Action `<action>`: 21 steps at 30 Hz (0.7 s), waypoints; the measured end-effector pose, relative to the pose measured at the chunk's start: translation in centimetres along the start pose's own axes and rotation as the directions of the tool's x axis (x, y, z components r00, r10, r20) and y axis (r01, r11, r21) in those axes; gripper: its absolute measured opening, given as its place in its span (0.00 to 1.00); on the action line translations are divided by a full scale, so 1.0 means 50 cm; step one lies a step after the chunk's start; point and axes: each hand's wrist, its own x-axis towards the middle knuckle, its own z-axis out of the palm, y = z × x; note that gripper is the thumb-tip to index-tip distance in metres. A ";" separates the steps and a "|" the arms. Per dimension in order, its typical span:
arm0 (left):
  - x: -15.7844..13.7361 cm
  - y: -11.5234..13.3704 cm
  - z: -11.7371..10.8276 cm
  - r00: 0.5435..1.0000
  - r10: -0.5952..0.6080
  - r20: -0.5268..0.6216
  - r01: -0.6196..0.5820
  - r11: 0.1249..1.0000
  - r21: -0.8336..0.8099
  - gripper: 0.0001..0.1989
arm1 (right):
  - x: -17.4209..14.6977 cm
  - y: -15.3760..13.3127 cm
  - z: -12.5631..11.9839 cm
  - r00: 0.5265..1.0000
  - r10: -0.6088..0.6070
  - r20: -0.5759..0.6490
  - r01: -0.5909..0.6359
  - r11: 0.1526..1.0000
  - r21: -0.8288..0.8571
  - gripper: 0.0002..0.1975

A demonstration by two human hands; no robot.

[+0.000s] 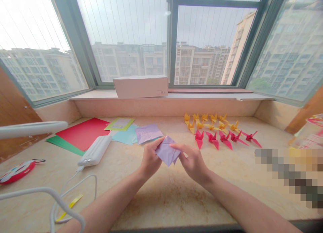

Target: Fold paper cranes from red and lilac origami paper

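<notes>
Between my two hands a purple sheet of origami paper (pixel 168 151) is held up, folded into a small diamond with creases across it. My left hand (pixel 151 157) pinches its left edge. On the other side, my right hand (pixel 190 160) grips the right edge, its index finger lying over the front face. The fingers behind the paper are hidden. Just beyond my left hand lies a creased purple sheet (pixel 148 132), partly over light blue sheets (pixel 123 135). Red paper cranes (pixel 212 139) stand in a row to the right, with yellow paper cranes (pixel 211 126) in rows behind them.
Red paper (pixel 82 132) and green paper (pixel 64 145) lie at left, near a yellow-green packet (pixel 119 123). A white power bank (pixel 95 151) trails a cable (pixel 94 184). A white box (pixel 140 86) sits on the window ledge. A clear container (pixel 310 133) stands far right, beside a pixelated patch.
</notes>
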 end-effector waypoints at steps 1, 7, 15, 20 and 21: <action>0.001 -0.001 -0.001 0.999 -0.018 0.038 0.021 0.996 -0.087 0.18 | 0.002 0.003 -0.003 1.000 0.004 -0.027 -0.003 1.000 0.018 0.13; -0.002 -0.004 -0.006 0.955 -0.010 0.295 0.181 0.808 -0.560 0.29 | 0.011 0.026 -0.027 0.988 0.012 -0.154 -0.007 1.000 0.031 0.14; 0.019 -0.008 0.003 0.953 -0.300 0.040 0.289 0.865 -0.411 0.28 | 0.013 0.016 -0.022 0.992 0.123 0.028 -0.125 0.991 0.057 0.21; 0.022 -0.005 0.003 0.940 -0.341 -0.002 0.299 0.828 -0.474 0.35 | 0.014 0.031 -0.002 0.932 0.362 0.033 -0.356 0.890 0.285 0.15; 0.021 -0.004 0.004 0.937 -0.350 0.013 0.308 0.806 -0.506 0.34 | 0.014 0.036 0.003 0.919 0.395 0.017 -0.376 0.859 0.347 0.15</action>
